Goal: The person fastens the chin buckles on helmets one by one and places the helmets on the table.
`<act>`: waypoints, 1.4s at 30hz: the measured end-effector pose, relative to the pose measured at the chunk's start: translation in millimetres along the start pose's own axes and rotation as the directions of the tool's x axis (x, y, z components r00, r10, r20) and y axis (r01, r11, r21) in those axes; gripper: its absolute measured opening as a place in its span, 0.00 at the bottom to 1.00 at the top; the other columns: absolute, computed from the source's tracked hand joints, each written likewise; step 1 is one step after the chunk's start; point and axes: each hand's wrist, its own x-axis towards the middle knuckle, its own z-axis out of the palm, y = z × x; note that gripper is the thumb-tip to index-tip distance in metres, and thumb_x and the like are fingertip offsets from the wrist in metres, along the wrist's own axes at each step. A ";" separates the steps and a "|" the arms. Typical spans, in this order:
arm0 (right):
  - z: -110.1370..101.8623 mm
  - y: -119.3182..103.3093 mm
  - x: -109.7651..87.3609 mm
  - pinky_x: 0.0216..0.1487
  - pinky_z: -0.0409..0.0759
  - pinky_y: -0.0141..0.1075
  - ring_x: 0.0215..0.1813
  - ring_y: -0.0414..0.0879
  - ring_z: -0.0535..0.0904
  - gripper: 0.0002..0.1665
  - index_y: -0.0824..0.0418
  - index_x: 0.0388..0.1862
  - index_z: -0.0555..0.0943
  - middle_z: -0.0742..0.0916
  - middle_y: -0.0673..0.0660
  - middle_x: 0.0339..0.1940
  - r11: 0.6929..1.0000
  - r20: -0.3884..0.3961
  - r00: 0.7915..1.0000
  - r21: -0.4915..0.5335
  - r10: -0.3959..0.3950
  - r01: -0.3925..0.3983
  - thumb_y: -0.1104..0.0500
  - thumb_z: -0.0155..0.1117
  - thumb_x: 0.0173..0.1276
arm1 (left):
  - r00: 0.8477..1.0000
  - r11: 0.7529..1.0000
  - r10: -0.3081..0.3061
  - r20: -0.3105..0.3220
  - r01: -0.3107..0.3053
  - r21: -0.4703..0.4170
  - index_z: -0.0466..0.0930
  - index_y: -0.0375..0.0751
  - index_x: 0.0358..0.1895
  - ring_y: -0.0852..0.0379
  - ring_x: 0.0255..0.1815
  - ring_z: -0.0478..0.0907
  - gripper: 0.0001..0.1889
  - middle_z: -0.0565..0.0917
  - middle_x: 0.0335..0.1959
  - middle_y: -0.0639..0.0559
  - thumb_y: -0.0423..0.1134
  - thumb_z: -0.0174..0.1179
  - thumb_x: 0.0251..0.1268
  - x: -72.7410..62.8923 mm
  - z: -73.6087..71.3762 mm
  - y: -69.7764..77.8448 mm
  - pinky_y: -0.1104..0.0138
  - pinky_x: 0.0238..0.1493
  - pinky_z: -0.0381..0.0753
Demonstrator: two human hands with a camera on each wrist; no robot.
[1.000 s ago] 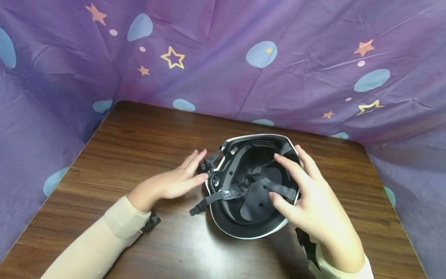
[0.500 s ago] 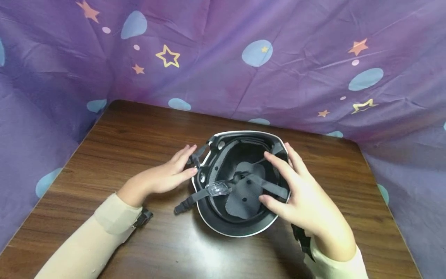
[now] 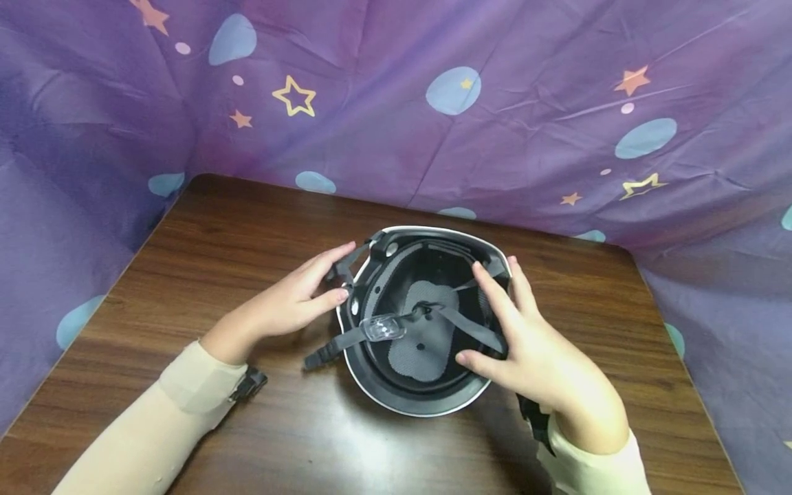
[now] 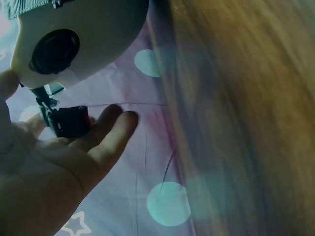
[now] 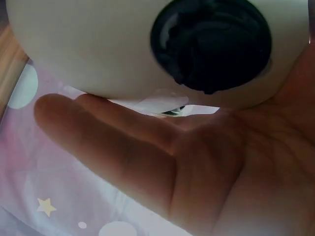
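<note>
An upturned white helmet (image 3: 421,344) with a black padded inside lies on the table. My left hand (image 3: 278,299) rests with straight fingers along its left side, thumb tip by the rim. A chin strap with a black clip (image 4: 71,122) hangs at these fingers in the left wrist view. The other strap (image 3: 320,357) trails over the rim from a clear plastic piece (image 3: 383,328). My right hand (image 3: 544,350) spans the right rim, thumb and forefinger over the inside. Its other fingers lie straight against the shell beside a black round cap (image 5: 214,46).
The brown wooden table (image 3: 247,227) has edges at the back and both sides. A purple cloth (image 3: 371,103) with stars and blue spots hangs behind and beside it.
The helmet and both hands have shifted a little to the left, and the helmet has tipped slightly, showing more of its inner padding. The head view has also shifted a little.
</note>
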 end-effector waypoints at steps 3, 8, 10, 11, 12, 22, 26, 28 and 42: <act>0.1 0.3 0.0 0.66 0.72 0.73 0.82 0.80 0.50 0.68 0.44 0.91 0.46 0.35 0.68 0.88 1.000 0.025 0.999 0.005 0.022 -0.022 0.45 0.82 0.65 | 0.997 0.999 0.039 -0.068 -0.038 0.008 0.57 0.40 0.85 0.42 0.75 0.69 0.38 0.68 0.79 0.37 0.39 0.64 0.78 0.1 0.4 3.8 0.47 0.74 0.72; 1.7 3.0 1.4 0.67 0.72 0.71 0.82 0.81 0.48 0.65 0.38 0.91 0.45 0.25 0.62 0.85 0.999 0.082 0.996 0.005 0.045 -0.045 0.43 0.79 0.68 | 0.980 0.994 0.113 -0.165 -0.112 0.017 0.65 0.39 0.82 0.44 0.76 0.69 0.36 0.72 0.76 0.39 0.35 0.67 0.74 1.0 2.0 10.6 0.46 0.78 0.66; 2.8 5.2 2.8 0.68 0.71 0.71 0.82 0.81 0.47 0.65 0.38 0.91 0.45 0.23 0.61 0.85 0.999 0.096 0.995 0.004 0.042 -0.043 0.43 0.78 0.68 | 0.972 0.991 0.133 -0.192 -0.133 0.010 0.67 0.38 0.81 0.44 0.76 0.70 0.35 0.73 0.75 0.40 0.33 0.68 0.73 1.2 2.5 13.1 0.46 0.76 0.69; 3.2 6.4 3.6 0.68 0.71 0.71 0.82 0.81 0.48 0.65 0.38 0.91 0.45 0.22 0.60 0.84 0.999 0.101 0.994 0.004 0.042 -0.043 0.42 0.78 0.69 | 0.970 0.990 0.139 -0.202 -0.141 0.002 0.67 0.37 0.80 0.44 0.75 0.70 0.35 0.74 0.74 0.40 0.32 0.68 0.72 1.3 2.6 14.1 0.47 0.74 0.72; 3.8 7.6 4.4 0.68 0.71 0.71 0.82 0.81 0.49 0.65 0.38 0.91 0.45 0.22 0.60 0.84 0.999 0.105 0.994 0.007 0.043 -0.044 0.42 0.78 0.69 | 0.967 0.989 0.144 -0.210 -0.148 -0.003 0.68 0.37 0.80 0.44 0.74 0.71 0.35 0.74 0.74 0.40 0.31 0.68 0.72 1.4 2.7 15.2 0.48 0.72 0.75; 17.1 -1.1 8.4 0.72 0.35 0.83 0.86 0.71 0.45 0.62 0.43 0.86 0.64 0.39 0.65 0.89 0.988 -0.156 0.979 -0.104 -0.131 0.116 0.34 0.83 0.56 | 0.963 0.986 0.161 -0.217 -0.164 0.002 0.75 0.40 0.76 0.49 0.69 0.76 0.28 0.79 0.70 0.45 0.29 0.64 0.74 4.1 7.2 20.4 0.52 0.71 0.75; 41.1 -31.2 7.2 0.73 0.37 0.80 0.86 0.68 0.49 0.48 0.50 0.78 0.75 0.52 0.65 0.89 0.954 -0.311 0.902 -0.129 -0.300 0.272 0.32 0.75 0.64 | 0.954 0.987 0.160 -0.252 -0.160 0.021 0.77 0.39 0.74 0.48 0.67 0.77 0.27 0.80 0.67 0.43 0.27 0.64 0.73 2.8 8.2 22.1 0.51 0.66 0.78; 54.9 -48.2 4.8 0.73 0.42 0.80 0.86 0.68 0.51 0.43 0.51 0.75 0.78 0.56 0.64 0.89 0.935 -0.312 0.883 -0.168 -0.351 0.312 0.32 0.73 0.67 | 0.946 0.986 0.170 -0.278 -0.163 0.048 0.79 0.38 0.72 0.47 0.64 0.78 0.25 0.81 0.65 0.42 0.26 0.64 0.73 2.5 8.6 22.4 0.51 0.63 0.79; 118.7 -107.1 10.3 0.71 0.74 0.63 0.76 0.68 0.71 0.53 0.42 0.80 0.72 0.65 0.66 0.84 0.888 -0.056 0.938 -0.347 -0.341 0.302 0.35 0.82 0.57 | 0.919 0.969 0.242 -0.313 -0.212 0.126 0.83 0.33 0.67 0.53 0.45 0.81 0.23 0.84 0.60 0.40 0.26 0.68 0.69 1.5 14.2 36.7 0.62 0.42 0.83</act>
